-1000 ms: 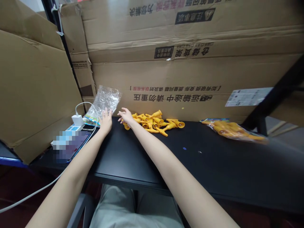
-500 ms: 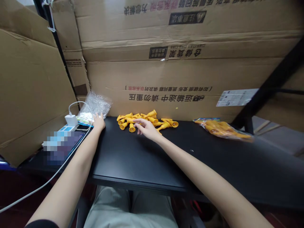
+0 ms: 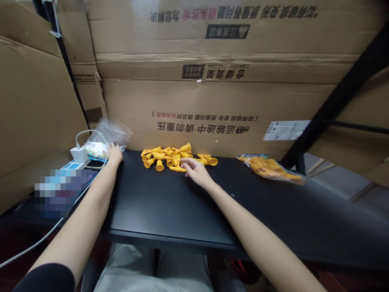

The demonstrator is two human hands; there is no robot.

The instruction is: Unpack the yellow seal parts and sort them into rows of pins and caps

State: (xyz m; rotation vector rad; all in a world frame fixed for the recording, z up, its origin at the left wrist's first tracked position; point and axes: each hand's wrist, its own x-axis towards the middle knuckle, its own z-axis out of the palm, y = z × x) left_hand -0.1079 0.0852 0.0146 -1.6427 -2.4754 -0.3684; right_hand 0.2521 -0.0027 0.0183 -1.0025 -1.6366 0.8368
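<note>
A pile of yellow horn-shaped plastic pieces (image 3: 165, 156) lies at the back of the black table (image 3: 170, 207). My right hand (image 3: 197, 171) rests at the pile's near right edge, fingers stretched out, fingertips touching the nearest pieces. My left hand (image 3: 114, 153) reaches to the back left. Its fingers are curled on the edge of a stack of clear plastic bags (image 3: 106, 136) with coloured headers. Further right lies a filled bag of yellow pieces (image 3: 270, 167), away from both hands.
Cardboard boxes (image 3: 212, 93) wall in the table at the back and left. A white charger (image 3: 79, 154) with its cable, a power strip and a phone (image 3: 62, 188) sit at the left edge. A black slanted metal bar (image 3: 334, 101) crosses the right side.
My right hand moved from the left end of the yellow pile to its near right edge. My left hand slid further onto the plastic bags. The view shifted right.
</note>
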